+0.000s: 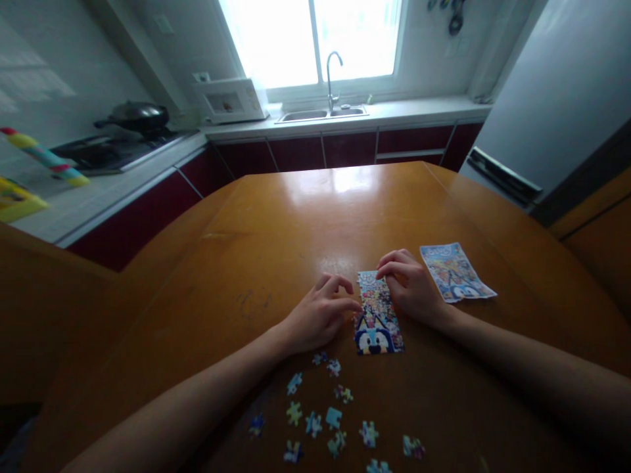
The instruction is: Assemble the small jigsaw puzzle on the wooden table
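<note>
A small, partly assembled jigsaw puzzle [377,322] with a blue cartoon dog lies on the wooden table [276,249]. My left hand [318,312] rests at the puzzle's left edge, fingers curled, its fingertips touching the side of the puzzle. My right hand [409,282] sits at the puzzle's upper right corner with fingers bent, fingertips pressing on the top edge. Several loose puzzle pieces [335,417] are scattered on the table nearer to me.
A printed picture sheet [456,272] lies to the right of my right hand. Beyond the table run a counter with a sink and faucet [328,108], a microwave [231,98], a wok on a stove [135,118], and a refrigerator [557,98] at right.
</note>
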Motion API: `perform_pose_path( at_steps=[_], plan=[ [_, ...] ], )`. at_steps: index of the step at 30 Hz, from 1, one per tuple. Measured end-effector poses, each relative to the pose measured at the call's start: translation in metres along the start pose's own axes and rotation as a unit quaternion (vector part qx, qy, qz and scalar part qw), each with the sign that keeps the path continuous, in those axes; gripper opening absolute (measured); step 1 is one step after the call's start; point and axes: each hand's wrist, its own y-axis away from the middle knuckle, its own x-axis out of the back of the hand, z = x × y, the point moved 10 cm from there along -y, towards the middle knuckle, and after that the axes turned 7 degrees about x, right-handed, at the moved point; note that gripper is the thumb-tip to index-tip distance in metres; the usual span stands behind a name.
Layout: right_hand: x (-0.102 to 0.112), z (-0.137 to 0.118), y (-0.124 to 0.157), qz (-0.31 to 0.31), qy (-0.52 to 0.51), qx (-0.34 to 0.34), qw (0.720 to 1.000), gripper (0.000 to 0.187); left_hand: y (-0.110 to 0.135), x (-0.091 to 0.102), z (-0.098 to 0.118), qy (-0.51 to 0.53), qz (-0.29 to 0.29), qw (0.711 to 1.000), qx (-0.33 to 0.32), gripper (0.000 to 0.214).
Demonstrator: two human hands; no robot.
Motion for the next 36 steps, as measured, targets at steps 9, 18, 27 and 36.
perform_pose_path(
  at_steps=[9,18,27,36],
  plan=[
    [0.0,0.003,0.001,0.001,0.001,-0.005,1.0,0.028,-0.002,0.011,-0.009,0.024,0.065,0.997,0.033,0.039],
    [0.001,0.001,0.0,0.003,0.002,-0.001,1.0,0.027,-0.002,0.009,-0.008,0.034,0.053,0.998,0.029,0.054],
    [0.002,0.001,0.0,0.006,0.003,-0.004,1.0,0.026,-0.002,0.003,0.0,0.008,0.005,1.0,0.012,0.052],
    [0.001,0.001,0.001,0.001,0.005,0.002,1.0,0.025,-0.005,0.013,-0.005,0.055,0.027,0.997,0.039,0.032]
  ],
)
